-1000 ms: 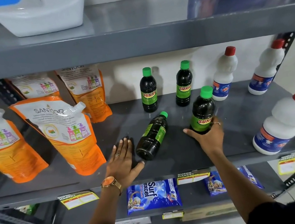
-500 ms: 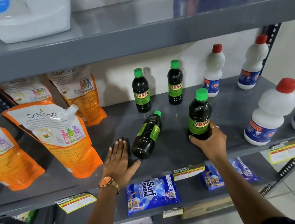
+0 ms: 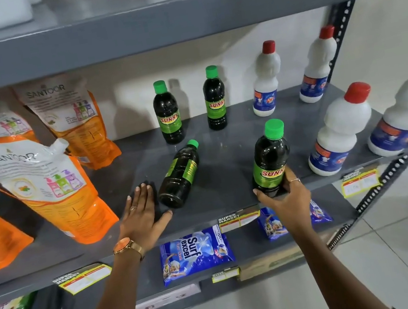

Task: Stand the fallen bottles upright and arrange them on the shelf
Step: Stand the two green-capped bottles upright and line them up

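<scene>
On the grey middle shelf (image 3: 226, 196) one dark Sunny bottle with a green cap (image 3: 179, 176) lies on its side, cap pointing to the back. My left hand (image 3: 141, 215) rests flat and open on the shelf just left of its base, thumb close to it. My right hand (image 3: 285, 196) grips the base of another Sunny bottle (image 3: 270, 160), which stands upright near the front edge. Two more Sunny bottles (image 3: 167, 113) (image 3: 215, 99) stand upright at the back.
Orange Santoor refill pouches (image 3: 48, 187) crowd the left of the shelf. White bottles with red caps (image 3: 340, 130) stand at the right and back right. Blue Surf Excel packets (image 3: 196, 253) lie on the shelf below. A shelf board hangs close overhead.
The bottle in my right hand has gone from tilted to upright and slid a little toward the front. My left hand and the lying bottle have stayed put. The view has shifted.
</scene>
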